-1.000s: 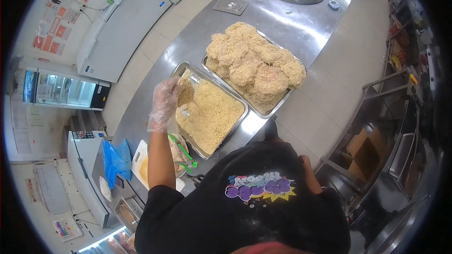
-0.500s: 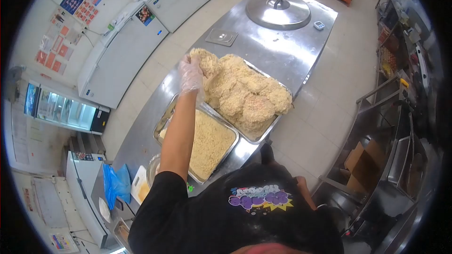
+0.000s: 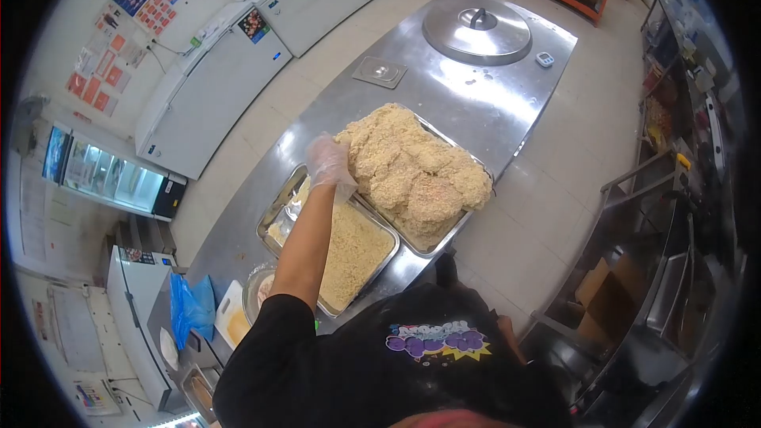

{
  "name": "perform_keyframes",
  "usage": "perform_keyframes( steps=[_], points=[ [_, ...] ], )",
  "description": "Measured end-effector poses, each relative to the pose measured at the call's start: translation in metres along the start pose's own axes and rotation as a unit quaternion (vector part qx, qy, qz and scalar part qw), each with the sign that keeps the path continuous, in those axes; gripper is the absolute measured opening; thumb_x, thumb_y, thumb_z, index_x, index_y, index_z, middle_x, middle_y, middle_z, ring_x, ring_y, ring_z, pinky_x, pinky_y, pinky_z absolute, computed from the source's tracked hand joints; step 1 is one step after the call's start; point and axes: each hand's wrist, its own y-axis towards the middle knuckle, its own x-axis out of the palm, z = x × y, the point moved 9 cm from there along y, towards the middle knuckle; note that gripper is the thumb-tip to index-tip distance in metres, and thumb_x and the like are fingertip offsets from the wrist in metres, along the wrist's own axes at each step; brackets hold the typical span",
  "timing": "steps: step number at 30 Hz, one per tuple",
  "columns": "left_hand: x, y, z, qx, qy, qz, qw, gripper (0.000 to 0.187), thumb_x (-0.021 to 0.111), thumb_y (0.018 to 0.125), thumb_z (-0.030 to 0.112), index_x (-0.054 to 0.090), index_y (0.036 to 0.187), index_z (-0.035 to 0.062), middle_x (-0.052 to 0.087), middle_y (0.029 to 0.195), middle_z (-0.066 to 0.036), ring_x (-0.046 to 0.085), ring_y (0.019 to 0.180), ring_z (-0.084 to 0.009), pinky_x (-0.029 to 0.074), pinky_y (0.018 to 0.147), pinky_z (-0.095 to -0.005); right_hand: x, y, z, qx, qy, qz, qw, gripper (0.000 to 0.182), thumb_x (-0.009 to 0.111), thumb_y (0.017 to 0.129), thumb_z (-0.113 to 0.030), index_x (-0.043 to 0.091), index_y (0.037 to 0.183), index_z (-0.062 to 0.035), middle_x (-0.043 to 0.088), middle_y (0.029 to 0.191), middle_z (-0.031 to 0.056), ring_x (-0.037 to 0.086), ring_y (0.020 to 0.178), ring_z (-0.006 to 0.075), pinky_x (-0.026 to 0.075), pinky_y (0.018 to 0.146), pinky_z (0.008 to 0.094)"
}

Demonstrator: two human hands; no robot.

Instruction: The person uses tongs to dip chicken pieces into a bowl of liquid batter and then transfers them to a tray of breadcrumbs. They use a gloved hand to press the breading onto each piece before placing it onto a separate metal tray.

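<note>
My left hand (image 3: pixel 328 163), in a clear plastic glove, is at the left edge of a heaped pile of crumb-coated pieces (image 3: pixel 420 162). Its fingers look closed on the edge of a breaded piece (image 3: pixel 361 136) there; the fingertips are partly hidden. Under the pile is a metal tray (image 3: pixel 434 247). Nearer to me, below my left forearm, a second metal tray (image 3: pixel 392 247) holds loose pale crumbs (image 3: pixel 353 250). My right hand is out of sight; only a bit of that arm shows beside the black shirt.
On the steel table (image 3: pixel 317 123) are a large round lid (image 3: pixel 477 32), a small metal lid (image 3: pixel 380 71) and a timer (image 3: pixel 544 59). A bowl (image 3: pixel 255 289), a white board (image 3: pixel 232 313) and a blue bag (image 3: pixel 193 309) lie left. Chest freezers (image 3: pixel 214 91) line the wall.
My left hand has come down and nearer to me. The breaded piece it held raised at the pile's left now rests on the pile. The view has shifted slightly.
</note>
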Motion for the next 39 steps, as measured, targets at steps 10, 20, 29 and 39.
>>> perform_keyframes(
  steps=[10, 20, 29, 39],
  points=[
    [-0.005, -0.017, -0.03, 0.018, -0.279, -0.043, 0.959, 0.025, 0.069, 0.097, 0.028, 0.076, 0.103, 0.0043, 0.076, 0.093, -0.016, 0.072, 0.086, -0.0309, 0.054, 0.077, -0.0425, -0.02, 0.03, 0.015, -0.072, -0.077, 0.006, 0.994, 0.035, 0.085, 0.076, -0.035, 0.075, 0.1, -0.0107, 0.077, 0.101, 0.0129, 0.073, 0.104, 0.0319, 0.059, 0.085, 0.0462],
    [0.016, -0.181, -0.082, -0.068, -0.314, 0.008, 0.947, 0.025, 0.071, 0.096, 0.017, 0.074, 0.114, -0.0002, 0.076, 0.106, -0.006, 0.068, 0.094, -0.0158, 0.055, 0.084, -0.0337, -0.069, 0.023, 0.06, -0.034, 0.03, -0.004, 0.999, 0.02, 0.075, 0.085, -0.025, 0.076, 0.088, -0.0052, 0.076, 0.089, 0.0138, 0.072, 0.087, 0.0309, 0.058, 0.078, 0.0438],
    [-0.052, -0.284, -0.158, -0.321, -0.63, 0.142, 0.693, 0.014, 0.07, 0.1, 0.016, 0.068, 0.105, 0.003, 0.068, 0.088, -0.003, 0.066, 0.082, -0.0119, 0.056, 0.079, -0.0302, -0.148, 0.048, -0.073, -0.327, -0.144, -0.327, 0.875, 0.016, 0.07, 0.087, -0.013, 0.076, 0.095, -0.0011, 0.075, 0.081, 0.0115, 0.07, 0.074, 0.0215, 0.056, 0.067, 0.0399],
    [-0.097, -0.514, -0.384, -0.481, -0.281, 0.308, 0.771, 0.026, 0.072, 0.093, 0.012, 0.07, 0.115, -0.0014, 0.076, 0.099, -0.013, 0.072, 0.094, -0.0246, 0.056, 0.09, -0.036, -0.284, -0.067, -0.487, -0.312, 0.226, -0.23, 0.894, 0.038, 0.07, 0.095, -0.01, 0.062, 0.13, 0.0017, 0.07, 0.098, 0.0093, 0.066, 0.085, 0.0162, 0.055, 0.075, 0.0327]
  ],
)
